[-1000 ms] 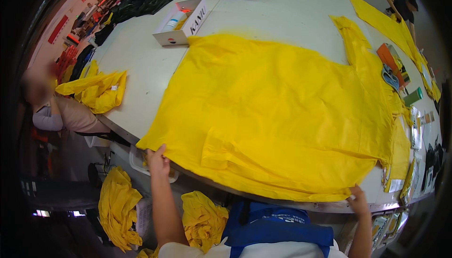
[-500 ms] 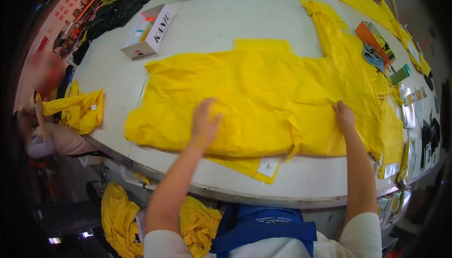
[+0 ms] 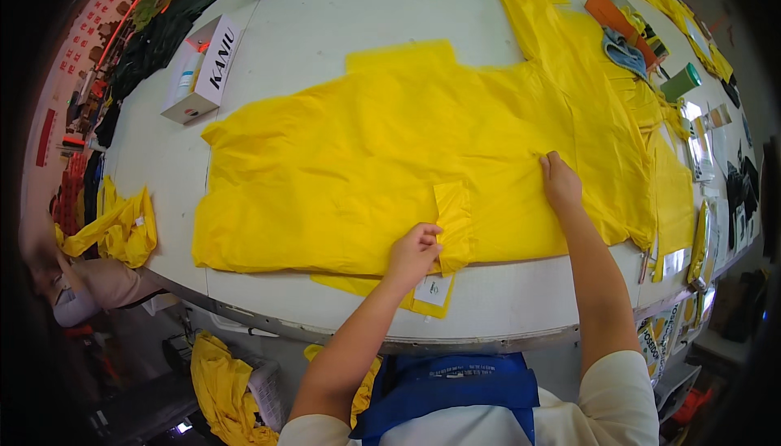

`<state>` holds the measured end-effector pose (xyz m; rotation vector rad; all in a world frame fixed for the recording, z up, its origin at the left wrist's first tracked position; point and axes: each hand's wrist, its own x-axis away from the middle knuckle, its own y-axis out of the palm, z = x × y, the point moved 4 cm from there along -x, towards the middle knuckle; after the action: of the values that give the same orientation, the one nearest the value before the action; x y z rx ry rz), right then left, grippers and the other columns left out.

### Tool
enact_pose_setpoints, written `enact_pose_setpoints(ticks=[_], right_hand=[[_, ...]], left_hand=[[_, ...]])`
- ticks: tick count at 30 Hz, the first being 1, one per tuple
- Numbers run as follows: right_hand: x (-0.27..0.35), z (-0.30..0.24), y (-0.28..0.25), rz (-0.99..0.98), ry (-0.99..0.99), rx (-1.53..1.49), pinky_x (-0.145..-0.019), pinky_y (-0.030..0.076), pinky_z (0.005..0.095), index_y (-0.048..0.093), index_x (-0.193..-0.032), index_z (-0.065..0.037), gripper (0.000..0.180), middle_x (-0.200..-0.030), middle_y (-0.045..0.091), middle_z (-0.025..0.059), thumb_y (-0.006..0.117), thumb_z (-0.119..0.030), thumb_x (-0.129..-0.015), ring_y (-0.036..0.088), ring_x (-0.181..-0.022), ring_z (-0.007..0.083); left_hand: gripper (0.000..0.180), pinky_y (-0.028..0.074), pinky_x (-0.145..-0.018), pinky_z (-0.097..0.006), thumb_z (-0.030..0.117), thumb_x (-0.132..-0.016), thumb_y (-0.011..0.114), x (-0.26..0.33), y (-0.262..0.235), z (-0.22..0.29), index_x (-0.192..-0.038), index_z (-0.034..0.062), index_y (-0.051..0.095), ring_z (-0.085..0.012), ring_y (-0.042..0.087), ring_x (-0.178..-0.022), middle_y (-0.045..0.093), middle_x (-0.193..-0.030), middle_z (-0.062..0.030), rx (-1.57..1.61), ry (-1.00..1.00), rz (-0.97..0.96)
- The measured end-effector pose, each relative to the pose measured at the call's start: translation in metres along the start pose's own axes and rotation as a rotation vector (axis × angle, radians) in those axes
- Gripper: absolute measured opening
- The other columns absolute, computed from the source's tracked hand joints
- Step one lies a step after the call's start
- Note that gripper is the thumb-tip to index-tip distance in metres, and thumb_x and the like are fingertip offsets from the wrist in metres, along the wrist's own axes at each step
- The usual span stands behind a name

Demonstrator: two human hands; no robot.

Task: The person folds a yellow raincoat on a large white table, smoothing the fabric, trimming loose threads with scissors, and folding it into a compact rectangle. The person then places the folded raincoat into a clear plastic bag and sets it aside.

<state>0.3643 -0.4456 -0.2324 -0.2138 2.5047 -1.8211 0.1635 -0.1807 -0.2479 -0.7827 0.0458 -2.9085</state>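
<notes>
White table [image 3: 342, 31]: yellow garment [image 3: 366, 153] spread flat. Left hand [image 3: 413, 252] pinches a folded strip [image 3: 454, 226] just right of it. Right hand [image 3: 561, 182] rests open, palm down, on the cloth.

A small white paper tag [image 3: 434, 290] hangs just below the left hand's fingers [image 3: 425, 237], while a long white box [image 3: 200, 70] (red at one end, dark lettering on its side) lies well up and left of them on the table.

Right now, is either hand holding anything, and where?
The left hand pinches a folded flap of the yellow garment; the right hand presses flat on it.
</notes>
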Motion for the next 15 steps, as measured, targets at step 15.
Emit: enact_pose_setpoints(ticks=[15], right_hand=[[0.126, 0.137, -0.054, 0.463, 0.087, 0.218, -0.086, 0.038, 0.0425, 0.061, -0.095, -0.007, 0.022, -0.093, 0.062, 0.0128, 0.052, -0.027, -0.091, 0.055, -0.091, 0.0316]], left_hand=[[0.055, 0.025, -0.101, -0.055, 0.037, -0.08, 0.064, 0.036, -0.001, 0.041, -0.129, 0.0184, 0.048, -0.0353, 0.039, -0.122, 0.045, -0.129, -0.0134, -1.135, 0.556, 0.227]])
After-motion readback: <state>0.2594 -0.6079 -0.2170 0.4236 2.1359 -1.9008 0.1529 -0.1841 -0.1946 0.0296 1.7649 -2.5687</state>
